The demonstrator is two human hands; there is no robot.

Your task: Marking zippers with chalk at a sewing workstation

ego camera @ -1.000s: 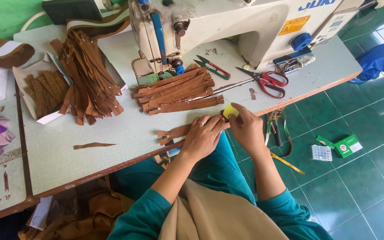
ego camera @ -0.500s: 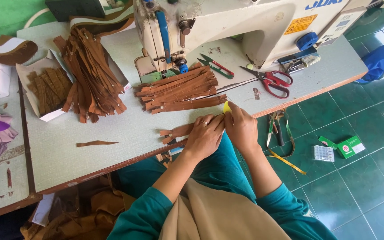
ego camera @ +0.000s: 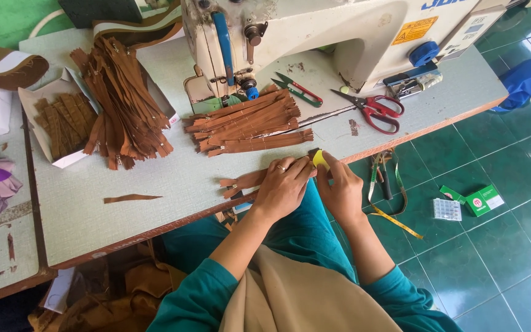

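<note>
The left hand [ego camera: 283, 187] lies palm down at the table's near edge, fingers curled over a brown zipper [ego camera: 244, 180] whose free end trails away past its wrist side, while the right hand [ego camera: 341, 187], touching it thumb to thumb, pinches a small yellow tool [ego camera: 319, 159] against the zipper's other end. Just beyond both sets of knuckles sits a stack of brown zippers [ego camera: 250, 122], with the sewing machine [ego camera: 314, 37] behind it. Red-handled scissors [ego camera: 373, 110] lie beyond the right hand, and a larger heap of zippers [ego camera: 124, 104] lies well off past the left.
</note>
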